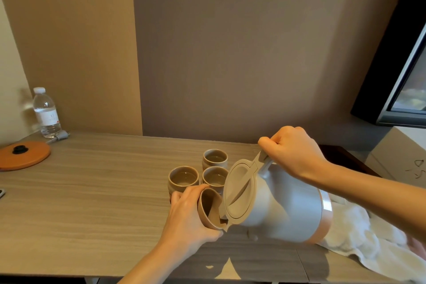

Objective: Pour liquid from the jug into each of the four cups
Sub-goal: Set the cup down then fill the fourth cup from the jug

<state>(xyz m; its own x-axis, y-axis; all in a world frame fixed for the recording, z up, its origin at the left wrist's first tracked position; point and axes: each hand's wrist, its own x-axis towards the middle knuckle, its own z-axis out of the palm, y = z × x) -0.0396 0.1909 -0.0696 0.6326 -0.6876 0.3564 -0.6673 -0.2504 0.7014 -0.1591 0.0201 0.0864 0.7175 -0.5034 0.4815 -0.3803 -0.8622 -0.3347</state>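
Grey jug [288, 203], tilted, gripped by right hand [292, 152]; tan cup [211, 208] held at spout [224, 226] by curled fingers [196, 188] of left hand [186, 212].

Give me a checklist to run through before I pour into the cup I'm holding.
1. Grip on the jug: ok. The right hand curls round the handle of the tilted grey-and-tan plastic jug.
2. Held cup: ok. The left hand holds the brown ceramic cup tilted toward the spout, with its rim at the spout.
3. Tan lid seated: ok, it lies flat on the jug's mouth.
4. Level in the held cup: cannot tell, the lid hides part of its inside.
5. Other cups upright on the wooden table: ok. The back cup, left cup and right cup each seem to hold liquid.
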